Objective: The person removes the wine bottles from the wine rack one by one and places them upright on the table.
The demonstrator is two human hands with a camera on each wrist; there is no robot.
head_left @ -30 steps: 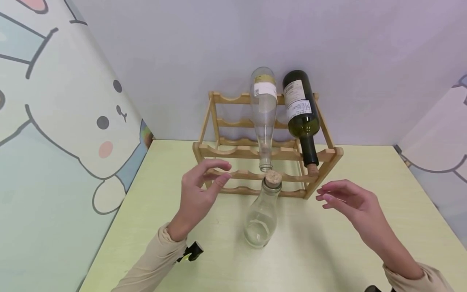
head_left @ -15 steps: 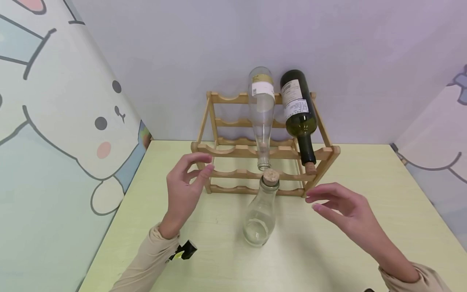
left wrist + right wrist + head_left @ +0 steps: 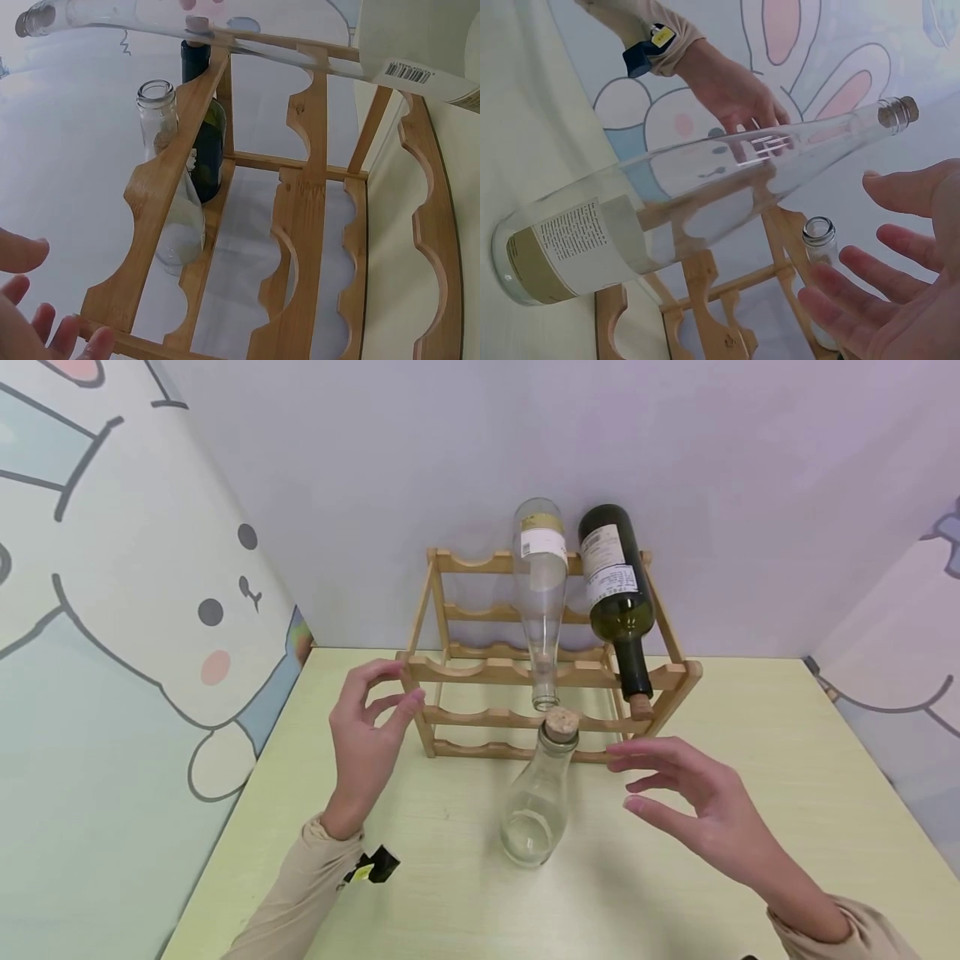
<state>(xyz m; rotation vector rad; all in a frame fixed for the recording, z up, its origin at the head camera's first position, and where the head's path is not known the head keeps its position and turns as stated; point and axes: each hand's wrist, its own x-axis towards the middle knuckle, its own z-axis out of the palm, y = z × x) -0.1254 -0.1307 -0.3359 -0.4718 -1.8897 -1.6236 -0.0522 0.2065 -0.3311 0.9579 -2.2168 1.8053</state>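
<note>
Between the hands, a clear glass bottle [image 3: 534,814] with a cork stands upright on the table, in front of the wooden wine rack [image 3: 491,673]. The right wrist view shows its printed label [image 3: 574,247] near the base. My left hand [image 3: 365,735] is at the rack's left front upper corner, fingertips right at the wood, holding nothing. To the right of the corked bottle, my right hand [image 3: 693,802] hovers apart from it, fingers slightly bent and spread. On the rack's top row lie an uncorked clear bottle [image 3: 543,577] and a dark green corked wine bottle [image 3: 617,577], necks toward me.
The pale yellow-green table [image 3: 450,910] ends at a lavender wall [image 3: 360,485] just behind the rack. Walls with cartoon rabbit drawings rise on the left and right. A small black wrist device [image 3: 385,864] is strapped at the left sleeve.
My left hand has moved left and slightly away from me, to the rack's corner. The right hand has moved left, nearer the corked bottle, and its fingers have spread. Bottles and rack stay put.
</note>
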